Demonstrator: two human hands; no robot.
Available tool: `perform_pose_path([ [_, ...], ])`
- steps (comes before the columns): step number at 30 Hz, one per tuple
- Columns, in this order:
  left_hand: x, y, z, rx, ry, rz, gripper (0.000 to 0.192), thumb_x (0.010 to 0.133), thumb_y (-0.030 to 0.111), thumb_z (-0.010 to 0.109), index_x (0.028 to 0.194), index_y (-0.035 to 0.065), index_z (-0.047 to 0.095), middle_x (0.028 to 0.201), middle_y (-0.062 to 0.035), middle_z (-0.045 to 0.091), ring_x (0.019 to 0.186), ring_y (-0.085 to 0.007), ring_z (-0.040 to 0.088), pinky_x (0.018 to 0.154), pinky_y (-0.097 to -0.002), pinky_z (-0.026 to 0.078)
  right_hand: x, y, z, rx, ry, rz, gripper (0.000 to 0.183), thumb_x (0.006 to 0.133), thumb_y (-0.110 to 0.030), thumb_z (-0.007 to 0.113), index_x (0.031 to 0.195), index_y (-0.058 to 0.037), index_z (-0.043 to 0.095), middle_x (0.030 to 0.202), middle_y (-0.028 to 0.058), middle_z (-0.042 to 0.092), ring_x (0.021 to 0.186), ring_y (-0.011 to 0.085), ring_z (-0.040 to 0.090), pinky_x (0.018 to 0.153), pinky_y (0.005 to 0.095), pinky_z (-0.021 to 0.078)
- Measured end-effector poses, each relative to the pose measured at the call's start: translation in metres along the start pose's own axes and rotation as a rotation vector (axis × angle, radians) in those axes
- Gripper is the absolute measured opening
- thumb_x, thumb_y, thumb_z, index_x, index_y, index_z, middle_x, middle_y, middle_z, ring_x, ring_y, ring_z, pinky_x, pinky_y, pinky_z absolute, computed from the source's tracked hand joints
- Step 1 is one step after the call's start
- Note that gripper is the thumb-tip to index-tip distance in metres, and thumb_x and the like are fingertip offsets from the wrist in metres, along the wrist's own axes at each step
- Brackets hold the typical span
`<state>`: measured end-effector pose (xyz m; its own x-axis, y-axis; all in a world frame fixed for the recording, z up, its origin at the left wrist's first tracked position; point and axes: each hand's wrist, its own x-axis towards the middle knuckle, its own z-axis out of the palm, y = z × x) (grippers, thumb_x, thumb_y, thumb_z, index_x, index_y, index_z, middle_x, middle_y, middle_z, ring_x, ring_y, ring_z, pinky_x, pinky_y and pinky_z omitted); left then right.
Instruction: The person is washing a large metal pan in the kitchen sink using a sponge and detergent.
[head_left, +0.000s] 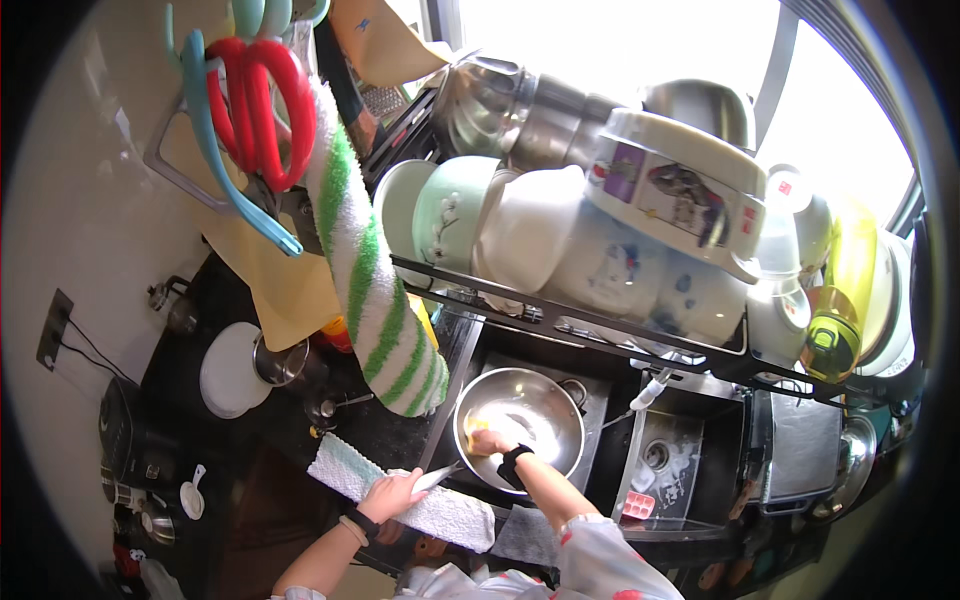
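A shiny stainless steel wok (529, 427) rests over the left sink basin (600, 435), with a small loop handle on its far right side. My left hand (390, 495) grips what appears to be its long pale metal handle (435, 478), at the near left. Inside the wok, my right hand (491, 442) presses a yellow sponge or cloth (475, 427) to the left part of the wall; the fingers partly hide it. Beneath my left hand a white towel (457, 517) lies along the counter's front edge, beside a grey cloth (527, 534).
A dish rack (555, 319) full of bowls spans the back above the sinks. The faucet (651, 391) hangs by the divider. A pink tray (638, 505) sits in the right basin (675, 465). Overhead at left hang a green-striped towel (382, 300) and red-handled scissors (262, 112).
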<state>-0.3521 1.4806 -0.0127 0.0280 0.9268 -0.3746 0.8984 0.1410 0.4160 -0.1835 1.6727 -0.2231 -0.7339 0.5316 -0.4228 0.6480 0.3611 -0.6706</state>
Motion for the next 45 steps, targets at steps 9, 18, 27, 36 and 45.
perform_pose_path([
  [9, 0.014, 0.004, 0.003, 0.045, -0.076, 0.026, 0.032, 0.079, 0.033, 0.049, 0.099, 0.01, 0.039, 0.073, -0.0189, 0.059, 0.072, -0.0359, 0.058, 0.06, -0.0469, 0.043, 0.04, 0.089, -0.012, -0.216, 0.035, 0.358, 0.048, 0.086, -0.029, 0.024, 0.125, -0.0022, 0.031, 0.128, 0.0246, 0.03, 0.119, 0.0358, 0.03, 0.098, 0.0382, 0.0242],
  [18, -0.004, -0.009, 0.004, 0.002, -0.038, -0.051, 0.031, 0.079, 0.032, 0.05, 0.098, 0.0097, 0.04, 0.071, -0.0185, 0.058, 0.069, -0.0357, 0.058, 0.058, -0.0468, 0.044, -0.013, -0.007, -0.05, 0.131, -0.146, 0.196, 0.034, 0.082, -0.027, 0.038, 0.106, -0.0038, 0.045, 0.106, 0.0168, 0.045, 0.099, 0.0293, 0.043, 0.084, 0.0353, 0.0337],
  [27, -0.002, -0.014, 0.014, -0.009, -0.032, -0.05, 0.035, 0.078, 0.034, 0.051, 0.1, 0.0098, 0.039, 0.072, -0.0189, 0.058, 0.07, -0.0366, 0.057, 0.059, -0.0475, 0.044, 0.024, -0.026, -0.031, 0.637, -0.183, -0.003, 0.023, 0.078, -0.025, 0.051, 0.087, -0.0055, 0.06, 0.084, 0.009, 0.061, 0.079, 0.0228, 0.056, 0.07, 0.0323, 0.0432],
  [36, 0.002, -0.005, 0.007, 0.034, 0.004, -0.005, 0.031, 0.079, 0.029, 0.051, 0.098, 0.0073, 0.04, 0.07, -0.0174, 0.057, 0.067, -0.0344, 0.057, 0.057, -0.0455, 0.044, 0.02, -0.035, -0.028, 0.52, -0.036, 0.25, 0.029, 0.075, -0.03, 0.059, 0.087, -0.0032, 0.063, 0.067, 0.0052, 0.061, 0.056, 0.0125, 0.056, 0.057, 0.0283, 0.0452],
  [45, 0.001, -0.012, 0.015, 0.047, -0.002, -0.017, 0.03, 0.078, 0.029, 0.052, 0.095, 0.0073, 0.04, 0.071, -0.018, 0.057, 0.068, -0.0359, 0.057, 0.058, -0.0468, 0.044, -0.069, -0.024, -0.001, 0.047, -0.218, 0.112, 0.023, 0.069, -0.029, 0.06, 0.071, -0.0065, 0.064, 0.066, 0.0095, 0.061, 0.059, 0.0184, 0.057, 0.057, 0.0342, 0.0442],
])
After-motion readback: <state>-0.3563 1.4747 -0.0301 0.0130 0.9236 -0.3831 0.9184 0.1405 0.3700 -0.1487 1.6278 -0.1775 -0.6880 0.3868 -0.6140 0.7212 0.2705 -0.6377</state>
